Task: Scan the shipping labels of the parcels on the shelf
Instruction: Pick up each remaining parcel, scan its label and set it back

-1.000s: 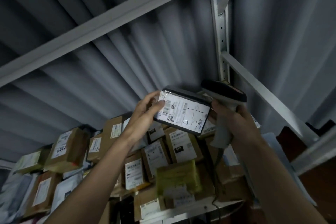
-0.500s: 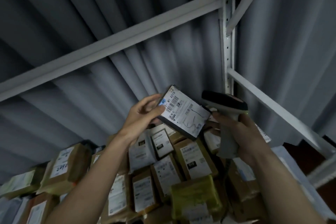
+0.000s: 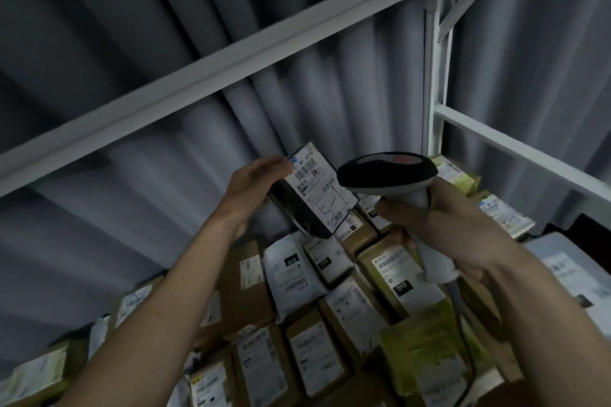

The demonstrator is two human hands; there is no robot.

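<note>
- Shelf frame (image 3: pixel 211 76): white metal beams and an upright, crossing from 9 o'clock to 1 o'clock before a grey corrugated wall.
- Stacked parcels (image 3: pixel 317 334): brown boxes and pale bags with white labels, filling 5 to 8 o'clock on the shelf.
- Right hand (image 3: pixel 439 225): at 3 o'clock of centre, fingers curled round the handle of a barcode scanner (image 3: pixel 386 173), whose black head lies just beside the label.
- Left hand (image 3: pixel 254 185): fingers extended along the left edge of a black parcel (image 3: pixel 310 192), held tilted near centre above the stack; how firmly it grips cannot be told through the blur.
- Shipping label (image 3: pixel 319 187): white, with barcodes and handwriting, facing the camera.
</note>
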